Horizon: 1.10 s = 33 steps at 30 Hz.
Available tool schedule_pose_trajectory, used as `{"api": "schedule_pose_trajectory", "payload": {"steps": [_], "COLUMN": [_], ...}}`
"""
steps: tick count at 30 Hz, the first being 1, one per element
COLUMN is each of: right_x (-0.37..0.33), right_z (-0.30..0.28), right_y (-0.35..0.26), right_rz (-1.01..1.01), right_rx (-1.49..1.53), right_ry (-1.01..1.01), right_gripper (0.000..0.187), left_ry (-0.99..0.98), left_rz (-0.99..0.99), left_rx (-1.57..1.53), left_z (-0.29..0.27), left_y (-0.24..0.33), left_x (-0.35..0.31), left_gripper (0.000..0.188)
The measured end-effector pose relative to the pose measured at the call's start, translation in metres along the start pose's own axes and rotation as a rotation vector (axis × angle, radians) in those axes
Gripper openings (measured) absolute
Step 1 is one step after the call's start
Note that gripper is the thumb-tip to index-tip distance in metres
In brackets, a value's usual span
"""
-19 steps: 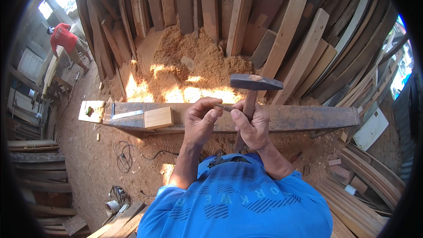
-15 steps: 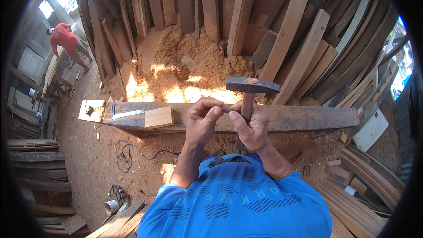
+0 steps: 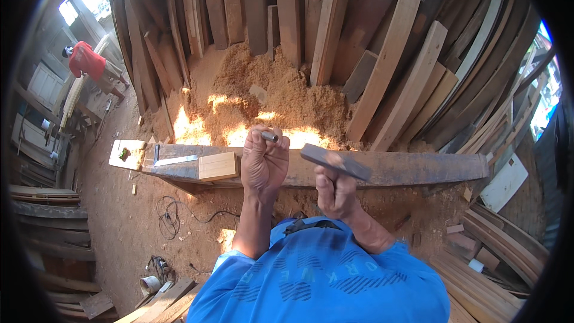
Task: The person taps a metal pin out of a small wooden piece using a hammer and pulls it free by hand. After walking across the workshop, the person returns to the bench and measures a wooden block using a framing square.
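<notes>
My left hand (image 3: 265,166) is raised over the long wooden beam (image 3: 412,168), its fingers closed round a short grey metal cylinder (image 3: 270,136), either a rod or a tube. To its right, my right hand (image 3: 338,196) is wrapped round the handle of a hammer (image 3: 317,155), whose dark head is slightly blurred. The hammer head is above the beam, apart from the metal piece. On the beam, left of my left hand, lie a pale wooden block (image 3: 217,166) and a try square (image 3: 177,160) with a silvery blade.
Sawdust (image 3: 287,93) is heaped behind the beam, below many planks (image 3: 388,54) leaning upright. A black cable (image 3: 169,218) lies on the ground at left. More timber (image 3: 54,233) is stacked at far left. A person in red (image 3: 89,63) bends over boards in the distance.
My hands have moved apart. The left has turned up and left with the metal piece, which my right fingers have let go. My right hand has lowered slightly, and the hammer head has tilted.
</notes>
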State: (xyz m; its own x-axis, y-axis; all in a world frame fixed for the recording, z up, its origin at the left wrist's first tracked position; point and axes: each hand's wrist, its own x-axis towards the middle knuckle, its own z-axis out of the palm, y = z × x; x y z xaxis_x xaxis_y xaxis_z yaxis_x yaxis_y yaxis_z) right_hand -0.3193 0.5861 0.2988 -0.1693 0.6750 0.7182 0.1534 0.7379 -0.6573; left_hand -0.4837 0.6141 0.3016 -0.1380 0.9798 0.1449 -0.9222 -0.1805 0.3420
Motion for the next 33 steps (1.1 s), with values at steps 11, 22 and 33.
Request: {"api": "schedule_pose_trajectory", "payload": {"steps": [11, 22, 33], "right_x": [-0.017, 0.012, 0.008], "right_z": [0.000, -0.012, -0.010], "right_y": [0.013, -0.021, -0.016], "right_rz": [-0.020, 0.597, 0.615], "right_rx": [0.136, 0.513, 0.595], "right_ry": [0.008, -0.099, -0.066], "right_gripper": [0.023, 0.026, 0.022], "left_ry": [-0.157, -0.261, -0.171], "left_rz": [-0.014, -0.058, -0.108], "left_rx": [-0.020, 0.463, 0.577], "left_z": [-0.003, -0.011, -0.013], "left_y": [-0.005, 0.003, -0.005], "left_x": [-0.006, -0.022, -0.035], "left_gripper": [0.013, 0.019, 0.033]}}
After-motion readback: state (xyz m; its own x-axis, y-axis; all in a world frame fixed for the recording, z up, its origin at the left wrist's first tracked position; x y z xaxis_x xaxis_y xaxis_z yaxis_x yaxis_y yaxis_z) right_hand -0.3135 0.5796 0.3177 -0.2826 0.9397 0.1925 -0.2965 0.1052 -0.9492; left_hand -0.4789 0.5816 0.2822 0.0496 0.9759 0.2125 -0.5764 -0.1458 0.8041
